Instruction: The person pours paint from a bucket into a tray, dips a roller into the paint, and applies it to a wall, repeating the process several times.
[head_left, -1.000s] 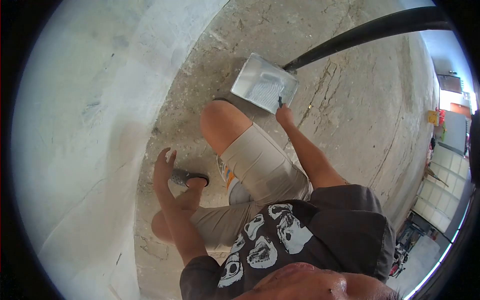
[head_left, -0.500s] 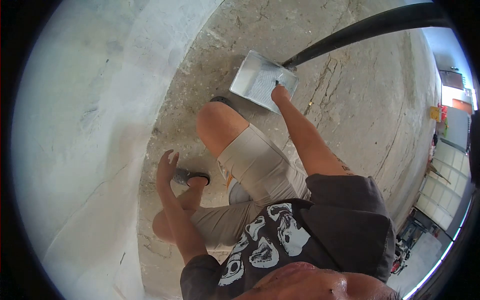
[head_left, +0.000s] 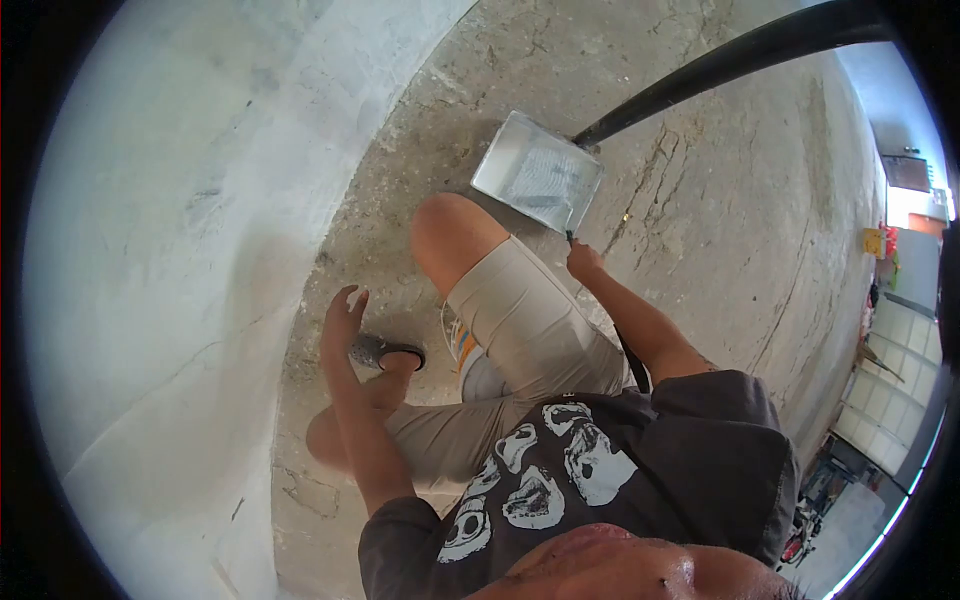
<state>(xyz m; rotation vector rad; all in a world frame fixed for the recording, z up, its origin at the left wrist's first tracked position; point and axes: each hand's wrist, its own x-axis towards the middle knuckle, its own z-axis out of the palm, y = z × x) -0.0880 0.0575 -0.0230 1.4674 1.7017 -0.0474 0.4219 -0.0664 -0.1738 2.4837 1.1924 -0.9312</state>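
My right hand (head_left: 585,262) is wrapped round the green handle of a paint roller (head_left: 570,237). The roller's thin frame runs over the near edge of a paint tray (head_left: 500,153). Its head seems to lie in the tray, but it blends into the pale paint and ridges there. My left hand (head_left: 345,318) hangs above the floor by the wall, fingers apart, with nothing in it. Below it is a grey clog (head_left: 368,352) on my foot.
A pale, patchy wall (head_left: 170,250) rises on the left. The concrete floor (head_left: 720,220) is cracked and stained. A thick black pole (head_left: 720,68) slants in from the upper right, ending by the tray. White panels (head_left: 885,375) and assorted items stand far right.
My right hand has drawn back from over the tray toward my body, pulling the roller handle past the near edge. My left hand has risen slightly and stays empty.
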